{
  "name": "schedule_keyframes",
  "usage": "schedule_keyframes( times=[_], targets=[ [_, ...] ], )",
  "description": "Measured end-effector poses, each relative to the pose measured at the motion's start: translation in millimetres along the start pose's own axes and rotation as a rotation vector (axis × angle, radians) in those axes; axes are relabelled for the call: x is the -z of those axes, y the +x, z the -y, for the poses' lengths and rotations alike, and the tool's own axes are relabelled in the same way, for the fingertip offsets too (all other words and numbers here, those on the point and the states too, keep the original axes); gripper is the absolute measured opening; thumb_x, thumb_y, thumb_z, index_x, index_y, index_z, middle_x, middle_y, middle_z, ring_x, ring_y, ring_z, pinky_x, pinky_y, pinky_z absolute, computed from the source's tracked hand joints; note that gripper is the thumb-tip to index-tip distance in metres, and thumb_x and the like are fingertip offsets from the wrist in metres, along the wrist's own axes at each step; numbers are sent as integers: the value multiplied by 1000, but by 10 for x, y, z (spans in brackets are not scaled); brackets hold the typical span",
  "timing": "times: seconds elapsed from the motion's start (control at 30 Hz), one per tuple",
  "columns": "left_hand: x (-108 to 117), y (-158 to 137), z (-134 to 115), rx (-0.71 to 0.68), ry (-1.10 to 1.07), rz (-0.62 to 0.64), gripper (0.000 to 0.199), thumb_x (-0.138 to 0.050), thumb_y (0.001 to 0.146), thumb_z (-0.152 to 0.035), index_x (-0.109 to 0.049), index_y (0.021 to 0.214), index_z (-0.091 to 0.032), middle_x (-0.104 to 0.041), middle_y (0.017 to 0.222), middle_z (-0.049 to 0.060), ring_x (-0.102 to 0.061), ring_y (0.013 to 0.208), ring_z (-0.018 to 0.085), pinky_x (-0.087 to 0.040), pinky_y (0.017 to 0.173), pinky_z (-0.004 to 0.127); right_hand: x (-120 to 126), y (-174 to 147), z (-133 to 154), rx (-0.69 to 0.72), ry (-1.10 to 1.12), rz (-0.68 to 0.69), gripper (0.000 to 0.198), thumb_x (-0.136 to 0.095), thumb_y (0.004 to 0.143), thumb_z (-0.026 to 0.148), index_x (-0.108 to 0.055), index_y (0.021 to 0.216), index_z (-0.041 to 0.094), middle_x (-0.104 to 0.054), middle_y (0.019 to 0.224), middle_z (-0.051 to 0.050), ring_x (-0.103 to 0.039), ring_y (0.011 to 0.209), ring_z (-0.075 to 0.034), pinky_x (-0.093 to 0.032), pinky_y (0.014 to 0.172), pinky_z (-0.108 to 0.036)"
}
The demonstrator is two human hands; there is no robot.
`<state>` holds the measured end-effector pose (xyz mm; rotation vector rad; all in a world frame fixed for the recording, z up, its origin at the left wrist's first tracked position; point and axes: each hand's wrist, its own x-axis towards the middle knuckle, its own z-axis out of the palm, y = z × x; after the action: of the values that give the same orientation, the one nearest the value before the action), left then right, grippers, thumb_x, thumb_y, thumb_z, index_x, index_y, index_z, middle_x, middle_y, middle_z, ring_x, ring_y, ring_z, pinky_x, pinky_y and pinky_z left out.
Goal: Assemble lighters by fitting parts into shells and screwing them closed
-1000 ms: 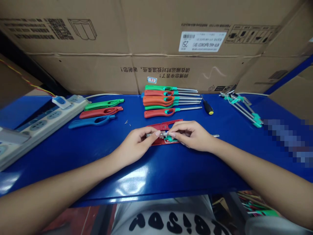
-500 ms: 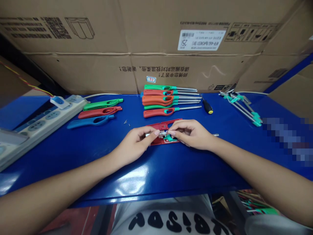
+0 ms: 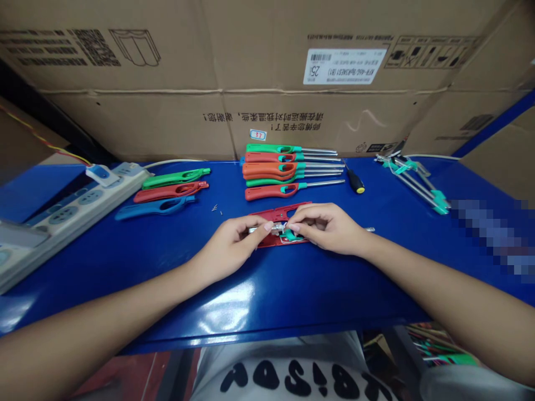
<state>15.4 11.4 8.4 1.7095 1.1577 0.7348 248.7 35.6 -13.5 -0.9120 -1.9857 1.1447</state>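
Note:
A red lighter casing (image 3: 271, 215) lies opened in two halves on the blue table. Over its left part, my left hand (image 3: 234, 242) pinches a small clear gas tank (image 3: 276, 228) between thumb and fingers. My right hand (image 3: 328, 229) is closed at the tank's right end, its fingertips together on something too small to name. Below those fingertips a green trigger (image 3: 289, 236) and a thin white wire sit in the nearer half. The tip of a metal tube (image 3: 370, 229) sticks out to the right from behind my right hand.
Several assembled lighters (image 3: 271, 192) lie at the back beside a screwdriver (image 3: 355, 182). Empty casings (image 3: 156, 207) and a power strip (image 3: 79, 209) are at left, loose screws (image 3: 214, 208) nearer. Metal tubes with green parts (image 3: 418, 184) lie right. A cardboard wall (image 3: 259, 72) stands behind.

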Motion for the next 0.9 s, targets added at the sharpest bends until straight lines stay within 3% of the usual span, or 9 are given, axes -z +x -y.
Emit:
schedule_keyframes(
  times=[0.47, 0.9],
  targets=[
    [-33, -27, 27, -70, 26, -35, 27, -61, 92, -40, -77, 90, -18, -66, 65, -1, -52, 58, 13, -44, 61, 25, 12, -18, 8, -25, 20, 20, 22, -67, 90, 35, -74, 90, 14, -70, 79, -6, -59, 64, -11, -46, 55, -22],
    [-47, -21, 30, -68, -29, 17, 27, -61, 92, -34, -79, 90, -15, -72, 72, 0, -53, 60, 11, -40, 56, 21, 4, -16, 10, -86, 65, 25, 24, -68, 88, 36, -73, 90, 13, -67, 76, -5, -56, 62, -11, -44, 55, -23]
  ],
)
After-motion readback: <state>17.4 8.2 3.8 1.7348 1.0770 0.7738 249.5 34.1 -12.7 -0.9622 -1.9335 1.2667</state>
